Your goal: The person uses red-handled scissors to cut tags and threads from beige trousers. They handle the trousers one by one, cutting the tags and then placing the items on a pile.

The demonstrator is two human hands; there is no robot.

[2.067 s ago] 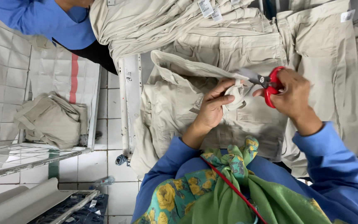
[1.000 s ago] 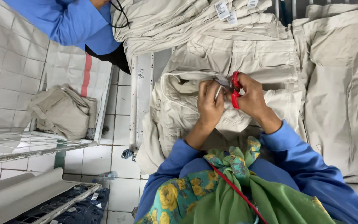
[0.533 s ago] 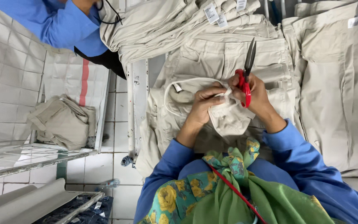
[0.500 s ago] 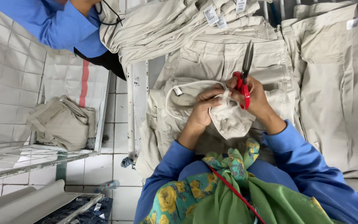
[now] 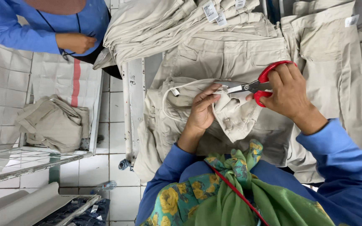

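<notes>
While the left hand (image 5: 202, 112) pinches a fold of the beige trousers (image 5: 197, 117) near the waistband, its fingers closed on the cloth, the right hand (image 5: 288, 94) holds the red-handled scissors (image 5: 254, 86). The fingers of the right hand are closed through and around the red loops, and the blades point to the left, toward the pinched fabric. The blades look nearly shut, and their tips are touching or just beside the cloth by the left fingertips; which of the two I cannot tell.

The trousers lie on the work table (image 5: 133, 83), directly in front of the person, with the waistband turned open. More beige trousers (image 5: 227, 54) lie flat above them, and a heap of folded ones with paper tags (image 5: 168, 25) is at the top. To the left, well apart, a bundle of beige cloth (image 5: 53, 121) rests on a low rack over the white tiled floor (image 5: 101, 167). Another person in a blue sleeve (image 5: 17, 31) stands at the top left.
</notes>
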